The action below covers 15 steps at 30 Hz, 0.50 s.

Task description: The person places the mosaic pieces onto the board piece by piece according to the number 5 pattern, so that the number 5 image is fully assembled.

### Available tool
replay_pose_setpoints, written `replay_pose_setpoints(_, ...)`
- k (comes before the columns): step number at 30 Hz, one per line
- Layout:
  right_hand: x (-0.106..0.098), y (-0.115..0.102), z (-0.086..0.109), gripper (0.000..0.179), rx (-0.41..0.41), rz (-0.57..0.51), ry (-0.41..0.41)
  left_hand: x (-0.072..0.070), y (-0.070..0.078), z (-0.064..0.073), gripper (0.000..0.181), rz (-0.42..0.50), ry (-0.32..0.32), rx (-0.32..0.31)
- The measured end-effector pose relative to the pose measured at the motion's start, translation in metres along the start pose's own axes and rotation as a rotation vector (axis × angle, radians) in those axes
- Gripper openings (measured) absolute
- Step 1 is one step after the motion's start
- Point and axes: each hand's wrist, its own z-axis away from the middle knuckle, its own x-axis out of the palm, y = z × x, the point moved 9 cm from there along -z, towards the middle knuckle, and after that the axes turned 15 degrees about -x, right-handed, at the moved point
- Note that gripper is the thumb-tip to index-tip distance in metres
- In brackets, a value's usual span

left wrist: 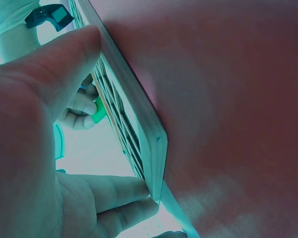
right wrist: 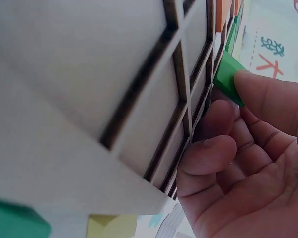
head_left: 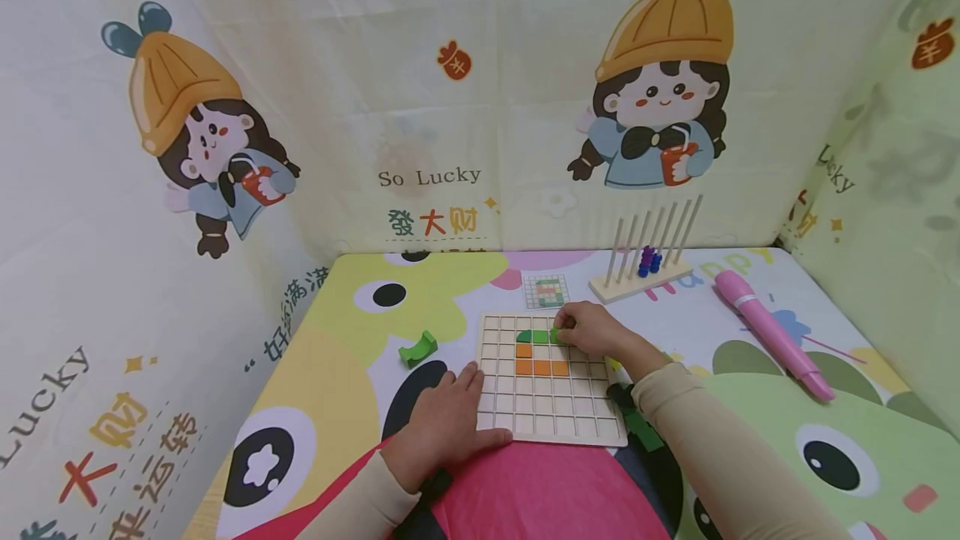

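Note:
A pale wooden grid board (head_left: 551,407) lies on the table in front of the person. Orange tiles (head_left: 542,367) fill part of it, with two green tiles (head_left: 540,337) in a higher row. At the right end of that row, the right hand (head_left: 596,332) pinches a green tile (right wrist: 227,78) between thumb and fingers, close against the grid; whether it is fully seated cannot be told. The left hand (head_left: 444,417) rests at the board's near left corner. Its thumb lies along the near edge (left wrist: 134,94), and its extended fingers (left wrist: 121,193) touch the left side.
A green curved block (head_left: 418,349) lies left of the board, and a dark green piece (head_left: 647,433) by the right forearm. Behind are a pattern card (head_left: 546,291) and a peg stand (head_left: 641,280) with purple and blue beads (head_left: 646,262). A pink pen-like stick (head_left: 772,336) lies right.

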Motion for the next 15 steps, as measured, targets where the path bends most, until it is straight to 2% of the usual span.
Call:
replay_pose_setpoints(6, 0.0011, -0.0027, -0.0047, 0.005, 0.005, 0.073, -0.029, 0.0001, -0.0009, -0.002, 0.107, -0.008, 0.003, -0.002)
replay_pose_setpoints(11, 0.0034, -0.0055, -0.0075, 0.013, -0.006, 0.155, -0.069, -0.0001, -0.0003, -0.0012, 0.107, -0.009, -0.002, 0.003)
replay_pose_setpoints(15, 0.0012, -0.0057, -0.0037, 0.02, -0.002, 0.134, -0.067, -0.0005, -0.0006, -0.0008, 0.107, -0.007, -0.005, 0.002)
